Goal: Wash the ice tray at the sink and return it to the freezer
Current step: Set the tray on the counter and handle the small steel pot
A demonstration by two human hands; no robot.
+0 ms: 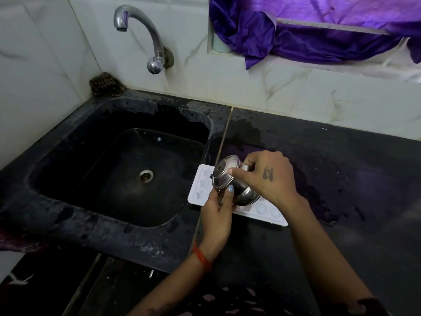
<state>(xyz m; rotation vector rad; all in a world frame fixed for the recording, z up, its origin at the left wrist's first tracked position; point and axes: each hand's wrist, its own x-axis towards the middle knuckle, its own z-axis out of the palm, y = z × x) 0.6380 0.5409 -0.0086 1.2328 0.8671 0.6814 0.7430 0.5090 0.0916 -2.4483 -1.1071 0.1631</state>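
Hands grip a tilted steel lidded pot: left hand at its lid, right hand around its body, above the white plastic ice tray on the black counter. We should set it aside steadily.

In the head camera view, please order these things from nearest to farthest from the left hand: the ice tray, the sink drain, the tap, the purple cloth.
From the left hand:
1. Ice tray: directly under the hand, on the counter beside the sink.
2. Sink drain: to the left, in the basin.
3. Tap: up on the wall, behind the sink.
4. Purple cloth: top right, at the window ledge.
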